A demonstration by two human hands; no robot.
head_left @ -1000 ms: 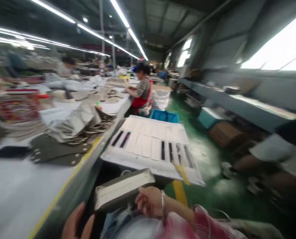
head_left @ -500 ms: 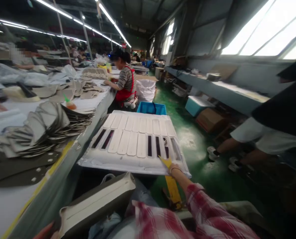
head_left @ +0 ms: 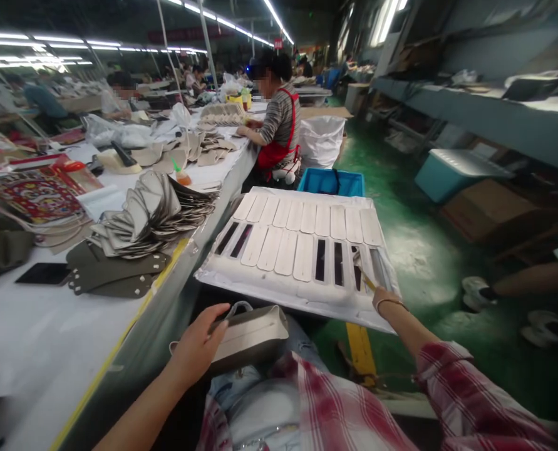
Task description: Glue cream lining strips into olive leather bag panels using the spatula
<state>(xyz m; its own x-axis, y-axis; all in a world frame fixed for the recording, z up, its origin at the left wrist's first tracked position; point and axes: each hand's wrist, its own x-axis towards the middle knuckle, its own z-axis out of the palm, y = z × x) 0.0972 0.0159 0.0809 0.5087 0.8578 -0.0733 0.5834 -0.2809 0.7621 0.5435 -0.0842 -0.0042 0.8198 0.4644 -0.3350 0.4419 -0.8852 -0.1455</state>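
My right hand [head_left: 384,299] is at the near right corner of a white-covered board [head_left: 279,289], closed on a thin yellow scraper-like tool [head_left: 369,283]. Its tip is at the board's right-hand slots. Rounded pale strips [head_left: 303,257] lie on the board in two rows; dark slots show in the front row. On my lap rests a grey-and-cream bag [head_left: 253,335] with a clear looped handle [head_left: 240,307]. My left hand [head_left: 198,343] is over its left end, fingers stretched and apart; whether it touches the bag I cannot tell.
A long table on the left carries stacked grey pieces [head_left: 142,216], a black phone-like slab [head_left: 42,274] and a glue bottle [head_left: 181,176]. A co-worker in a red apron [head_left: 279,153] sits beyond the board, near a blue crate [head_left: 331,181]. Another person's feet show at right.
The view has swung left. My left hand has come up from the lower left edge to above the bag, which now lies flatter and closer to the board. The tool has turned edge-on.
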